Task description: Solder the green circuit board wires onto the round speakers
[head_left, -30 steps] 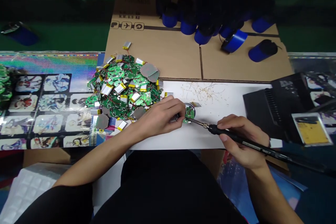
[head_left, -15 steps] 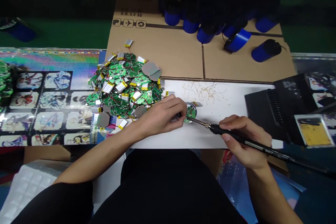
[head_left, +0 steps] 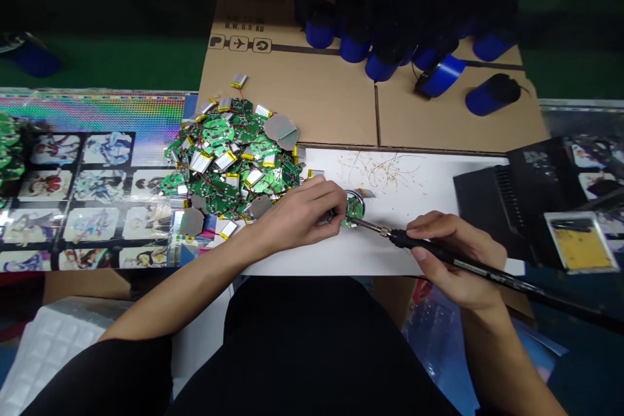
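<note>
My right hand is wrapped round the black handle of a soldering iron. The iron's metal tip reaches left onto a small green circuit board on the white work surface. At the board's left edge my left hand is closed in a pinch; a dark bit shows at its fingertips, but what they grip is hidden. A dark ring-like cable or rim curves behind the board, and a small silver battery lies just beyond it. Left of my left hand is a heap of green circuit boards with silver-and-yellow batteries and red wires.
Wire scraps and yellowish crumbs lie behind the board. Flattened cardboard bears several blue-and-black cylinders. To the right stand a black box and a tray with a yellow pad. Printed picture sheets cover the left side.
Almost nothing differs. My right hand and the soldering iron have shifted very slightly, with the tip still at the board; my left hand keeps its place.
</note>
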The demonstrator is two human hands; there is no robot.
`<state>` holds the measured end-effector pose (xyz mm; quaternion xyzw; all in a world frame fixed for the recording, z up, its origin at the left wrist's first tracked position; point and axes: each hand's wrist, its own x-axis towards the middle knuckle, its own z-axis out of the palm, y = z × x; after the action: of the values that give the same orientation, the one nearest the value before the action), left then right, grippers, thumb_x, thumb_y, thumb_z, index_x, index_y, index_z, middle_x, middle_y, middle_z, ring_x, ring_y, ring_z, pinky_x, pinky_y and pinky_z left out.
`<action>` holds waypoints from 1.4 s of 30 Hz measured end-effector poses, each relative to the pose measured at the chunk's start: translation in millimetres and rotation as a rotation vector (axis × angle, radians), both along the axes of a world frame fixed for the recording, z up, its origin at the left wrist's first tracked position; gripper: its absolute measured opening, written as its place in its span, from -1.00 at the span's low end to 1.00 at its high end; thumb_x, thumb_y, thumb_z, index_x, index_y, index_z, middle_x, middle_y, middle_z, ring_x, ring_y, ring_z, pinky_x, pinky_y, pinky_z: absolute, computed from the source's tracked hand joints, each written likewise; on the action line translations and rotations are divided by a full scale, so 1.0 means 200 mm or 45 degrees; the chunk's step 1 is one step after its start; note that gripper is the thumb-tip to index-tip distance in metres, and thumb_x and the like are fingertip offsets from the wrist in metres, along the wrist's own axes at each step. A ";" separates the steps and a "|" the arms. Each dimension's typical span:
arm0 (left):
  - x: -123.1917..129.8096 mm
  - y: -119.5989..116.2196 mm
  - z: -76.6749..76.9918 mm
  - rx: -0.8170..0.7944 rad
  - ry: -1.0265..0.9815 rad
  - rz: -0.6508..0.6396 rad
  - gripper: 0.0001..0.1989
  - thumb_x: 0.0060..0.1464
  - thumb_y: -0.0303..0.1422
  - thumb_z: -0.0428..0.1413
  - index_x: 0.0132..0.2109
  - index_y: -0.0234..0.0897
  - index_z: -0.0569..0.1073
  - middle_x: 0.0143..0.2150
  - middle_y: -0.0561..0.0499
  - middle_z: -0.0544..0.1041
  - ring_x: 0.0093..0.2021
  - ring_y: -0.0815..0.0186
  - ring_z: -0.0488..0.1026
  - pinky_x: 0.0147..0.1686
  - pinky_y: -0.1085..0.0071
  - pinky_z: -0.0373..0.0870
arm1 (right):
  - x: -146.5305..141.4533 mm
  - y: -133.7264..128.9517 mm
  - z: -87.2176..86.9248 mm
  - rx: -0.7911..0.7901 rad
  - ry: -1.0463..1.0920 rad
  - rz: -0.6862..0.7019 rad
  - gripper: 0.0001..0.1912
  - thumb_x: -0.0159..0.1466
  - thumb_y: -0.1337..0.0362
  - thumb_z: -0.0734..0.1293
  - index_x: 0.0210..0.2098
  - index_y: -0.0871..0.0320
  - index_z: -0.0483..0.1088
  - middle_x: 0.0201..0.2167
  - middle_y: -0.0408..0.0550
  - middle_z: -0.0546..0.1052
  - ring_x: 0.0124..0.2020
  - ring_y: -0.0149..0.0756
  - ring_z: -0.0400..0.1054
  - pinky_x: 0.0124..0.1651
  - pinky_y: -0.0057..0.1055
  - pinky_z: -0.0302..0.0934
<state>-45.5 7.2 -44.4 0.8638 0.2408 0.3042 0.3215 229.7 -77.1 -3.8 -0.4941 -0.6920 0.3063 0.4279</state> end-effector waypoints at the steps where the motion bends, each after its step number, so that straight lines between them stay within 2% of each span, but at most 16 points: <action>1: 0.00 0.00 0.00 -0.001 0.000 0.000 -0.91 0.36 -0.50 0.10 -0.15 -0.24 0.44 -0.14 -0.04 0.60 -0.11 0.25 0.48 -0.02 0.29 0.41 | 0.00 0.00 0.00 0.001 0.002 -0.001 -0.87 0.23 0.40 0.49 -0.23 0.06 0.57 -0.38 -0.10 0.67 -0.37 -0.30 0.61 -0.35 -0.48 0.46; 16: 0.00 0.00 0.00 0.005 0.008 0.005 -0.91 0.38 -0.48 0.09 -0.15 -0.23 0.45 -0.13 -0.04 0.61 -0.10 0.25 0.50 -0.02 0.28 0.42 | -0.01 0.02 0.02 0.002 -0.016 -0.018 -0.91 0.25 0.34 0.50 -0.25 0.04 0.58 -0.40 -0.08 0.70 -0.44 -0.22 0.63 -0.43 -0.40 0.48; 23: 0.00 0.00 0.00 -0.005 0.027 0.009 -0.90 0.39 -0.47 0.07 -0.16 -0.23 0.45 -0.13 -0.05 0.62 -0.10 0.25 0.50 -0.02 0.27 0.42 | -0.01 0.03 0.03 0.022 0.035 -0.006 -0.94 0.28 0.31 0.51 -0.25 0.03 0.59 -0.42 -0.07 0.68 -0.41 -0.21 0.61 -0.41 -0.36 0.51; 27: 0.00 0.00 0.01 -0.009 0.028 0.006 -0.90 0.40 -0.46 0.07 -0.15 -0.23 0.45 -0.13 -0.06 0.62 -0.10 0.24 0.51 -0.03 0.27 0.42 | 0.03 0.01 0.02 0.040 0.090 -0.082 -0.92 0.29 0.28 0.52 -0.20 0.03 0.61 -0.39 -0.05 0.66 -0.35 -0.17 0.61 -0.39 -0.30 0.49; 30: 0.00 0.00 0.01 -0.002 0.019 -0.001 -0.90 0.40 -0.47 0.08 -0.15 -0.23 0.45 -0.14 -0.06 0.62 -0.11 0.25 0.51 -0.03 0.27 0.41 | 0.05 0.00 0.02 0.063 0.103 -0.220 -0.85 0.28 0.30 0.55 -0.15 0.02 0.62 -0.32 -0.06 0.67 -0.35 -0.20 0.59 -0.38 -0.29 0.48; 33: 0.00 0.01 0.01 -0.002 0.013 -0.009 -0.90 0.39 -0.48 0.08 -0.15 -0.23 0.45 -0.13 -0.06 0.62 -0.10 0.24 0.51 -0.02 0.26 0.41 | 0.01 0.00 0.02 0.065 0.207 -0.328 -0.73 0.34 0.14 0.55 0.01 -0.02 0.62 -0.28 -0.05 0.70 -0.48 -0.22 0.57 -0.50 -0.26 0.43; 35: -0.01 0.01 0.01 -0.014 0.018 -0.017 -0.90 0.39 -0.48 0.08 -0.14 -0.23 0.45 -0.12 -0.07 0.62 -0.09 0.23 0.51 0.00 0.26 0.42 | -0.03 0.00 0.02 0.029 0.301 -0.312 -0.58 0.38 -0.07 0.48 0.13 -0.03 0.58 -0.25 0.00 0.73 -0.53 -0.16 0.59 -0.61 -0.24 0.37; 37: -0.01 0.01 0.01 -0.020 0.019 -0.025 -0.91 0.39 -0.49 0.08 -0.13 -0.24 0.46 -0.12 -0.07 0.62 -0.09 0.23 0.52 0.00 0.25 0.42 | -0.07 -0.01 0.01 0.015 0.352 -0.274 -0.48 0.44 -0.17 0.35 0.20 -0.01 0.54 -0.21 0.05 0.76 -0.52 -0.11 0.63 -0.63 -0.22 0.37; 39: -0.01 0.01 0.01 -0.015 0.017 -0.023 -0.91 0.38 -0.49 0.09 -0.13 -0.24 0.46 -0.12 -0.06 0.62 -0.09 0.23 0.52 0.00 0.26 0.41 | -0.11 -0.01 -0.02 0.024 0.269 -0.236 -0.59 0.53 -0.06 0.27 0.19 -0.01 0.53 -0.14 0.04 0.77 -0.43 -0.13 0.67 -0.51 -0.21 0.48; 41: -0.01 0.01 0.01 -0.013 0.019 -0.018 -0.92 0.39 -0.47 0.09 -0.12 -0.23 0.47 -0.12 -0.06 0.63 -0.09 0.24 0.53 0.01 0.25 0.41 | -0.15 -0.02 -0.05 0.072 0.059 -0.162 -0.75 0.54 0.16 0.32 0.14 -0.01 0.53 -0.03 0.02 0.75 -0.19 -0.10 0.72 -0.23 -0.14 0.61; 42: -0.01 0.01 0.01 -0.017 0.020 -0.018 -0.92 0.39 -0.46 0.10 -0.12 -0.23 0.47 -0.11 -0.06 0.63 -0.08 0.24 0.53 0.01 0.25 0.41 | -0.17 -0.01 -0.07 0.097 -0.057 -0.113 -0.76 0.50 0.24 0.38 0.13 -0.02 0.53 0.03 0.03 0.73 -0.04 -0.07 0.70 -0.06 -0.08 0.62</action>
<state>-47.5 8.3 -42.8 0.8657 0.2392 0.2933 0.3276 196.0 -80.0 -18.4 -0.5144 -0.6900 0.2494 0.4439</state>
